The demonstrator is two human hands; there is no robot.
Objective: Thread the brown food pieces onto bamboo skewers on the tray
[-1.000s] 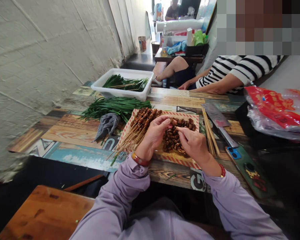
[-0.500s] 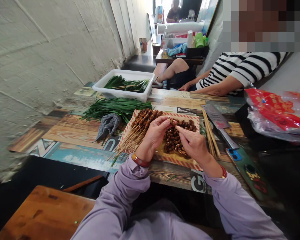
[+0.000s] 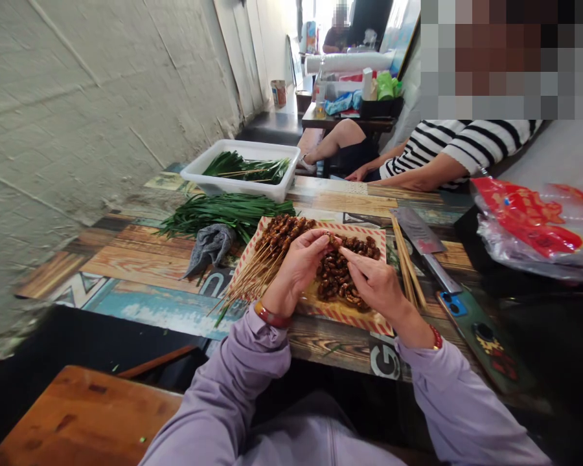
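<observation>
My left hand (image 3: 301,259) is closed, with thumb and fingertips pinching a small, glossy brown food piece (image 3: 332,241) that looks like an insect pupa. Close beside it, my right hand (image 3: 376,281) is pinched too, its fingertips almost at the piece; whether a thin stick lies in them cannot be made out. Below both hands is a paper-lined tray (image 3: 252,249) with a red-and-white striped edge. Loose brown pieces (image 3: 340,278) are heaped on its right side. Filled skewers (image 3: 257,265) lie on its left, their bare ends pointing toward me.
Bare bamboo sticks (image 3: 405,262) lie right of the tray, near a cleaver (image 3: 420,239) and a phone (image 3: 486,336). Green leafy stalks (image 3: 218,213), a grey cloth (image 3: 211,249) and a white tub (image 3: 243,188) of greens stand left. A person in stripes (image 3: 447,152) sits across.
Both hands keep nearly the same pinch over the tray, with only slight finger movement. The view has shifted a little.
</observation>
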